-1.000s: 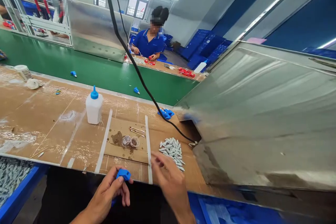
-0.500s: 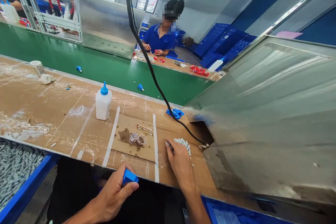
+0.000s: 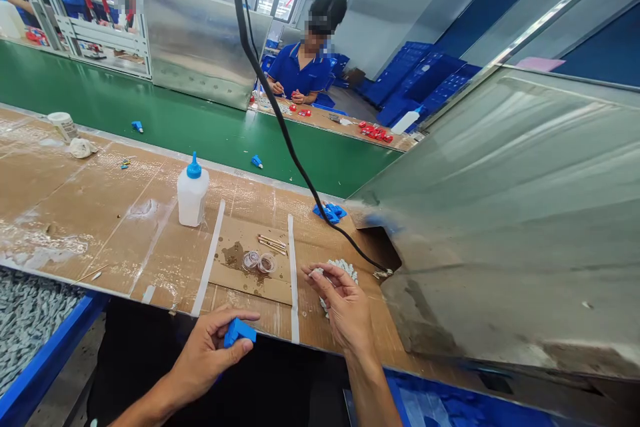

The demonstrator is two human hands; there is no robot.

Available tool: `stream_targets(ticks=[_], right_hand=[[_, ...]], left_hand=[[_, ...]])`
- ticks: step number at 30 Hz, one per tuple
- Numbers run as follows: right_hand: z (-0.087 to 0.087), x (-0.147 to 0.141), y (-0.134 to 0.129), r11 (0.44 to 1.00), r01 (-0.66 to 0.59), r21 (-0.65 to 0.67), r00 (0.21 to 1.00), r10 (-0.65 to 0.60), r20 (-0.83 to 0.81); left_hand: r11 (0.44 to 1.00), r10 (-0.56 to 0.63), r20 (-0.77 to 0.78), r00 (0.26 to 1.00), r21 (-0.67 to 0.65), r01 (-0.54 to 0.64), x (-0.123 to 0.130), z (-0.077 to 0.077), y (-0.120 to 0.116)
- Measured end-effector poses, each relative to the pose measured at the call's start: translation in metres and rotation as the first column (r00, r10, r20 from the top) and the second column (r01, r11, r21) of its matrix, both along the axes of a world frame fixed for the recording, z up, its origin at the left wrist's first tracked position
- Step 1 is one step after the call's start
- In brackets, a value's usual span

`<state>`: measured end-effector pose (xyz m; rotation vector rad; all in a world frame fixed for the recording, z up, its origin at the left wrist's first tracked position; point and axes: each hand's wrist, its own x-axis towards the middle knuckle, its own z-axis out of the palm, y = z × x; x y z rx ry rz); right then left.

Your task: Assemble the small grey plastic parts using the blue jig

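My left hand (image 3: 210, 343) is closed around a small blue plastic part (image 3: 239, 331) at the table's front edge, its index finger stretched out past it. My right hand (image 3: 347, 310) pinches a small pale piece (image 3: 316, 272) between thumb and fingertips, just above the table. Partly hidden behind that hand lies a pile of small pale grey pieces (image 3: 353, 272). Between the hands and farther back, two small clear round cups (image 3: 267, 263) stand on a stained cardboard sheet (image 3: 273, 290). Several thin cotton swabs (image 3: 273, 244) lie beside them.
A white bottle with a blue nozzle (image 3: 193, 197) stands left of the cardboard. More blue parts (image 3: 331, 212) lie behind the pile, near a black cable (image 3: 300, 163). A metal panel (image 3: 500, 227) bounds the right. Across a green belt (image 3: 200, 127) a co-worker (image 3: 303, 70) handles red parts.
My right hand has lifted from the pile and turned, now showing a small pale piece at its fingertips. My left hand has shifted slightly left, with its index finger extended off the blue part.
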<state>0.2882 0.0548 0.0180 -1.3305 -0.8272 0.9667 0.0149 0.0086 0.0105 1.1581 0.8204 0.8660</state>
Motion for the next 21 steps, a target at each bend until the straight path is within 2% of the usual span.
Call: stream_targets(ticks=[2, 4, 7, 9, 12, 15, 18, 21], right_hand=[[0.003, -0.007, -0.001, 1.000, -0.007, 0.017, 0.998, 0.006, 0.066], [0.005, -0.013, -0.002, 0.999, -0.022, 0.029, 0.989, 0.018, 0.145], [0.005, -0.020, -0.003, 0.998, -0.025, 0.051, 0.988, 0.017, 0.152], [0.004, -0.022, -0.003, 0.998, -0.011, 0.054, 0.995, 0.006, 0.100], [0.004, -0.027, -0.003, 0.999, -0.023, 0.039, 0.998, 0.020, 0.058], [0.007, -0.037, -0.004, 0.998, -0.049, 0.049, 0.984, 0.040, 0.176], [0.014, -0.051, -0.002, 0.993, -0.069, 0.098, 0.935, 0.030, 0.355], [0.021, -0.062, 0.003, 0.980, -0.132, 0.149, 0.858, 0.038, 0.512]], left_hand=[[0.997, 0.073, 0.050, 0.996, 0.033, -0.075, 0.000, 0.000, 0.002], [0.996, 0.076, 0.157, 0.985, 0.026, -0.081, 0.002, 0.004, 0.003], [0.997, 0.006, 0.320, 0.947, -0.078, 0.020, 0.004, 0.009, 0.003], [0.992, 0.005, 0.348, 0.938, -0.122, 0.040, 0.003, 0.009, 0.001], [0.986, -0.007, 0.389, 0.921, -0.153, 0.072, -0.001, 0.001, -0.001], [0.971, -0.046, 0.491, 0.870, -0.183, 0.154, -0.006, -0.008, 0.000], [0.964, -0.035, 0.438, 0.898, -0.223, 0.146, -0.008, -0.007, 0.002], [0.956, -0.005, 0.343, 0.939, -0.273, 0.105, -0.010, 0.001, 0.005]])
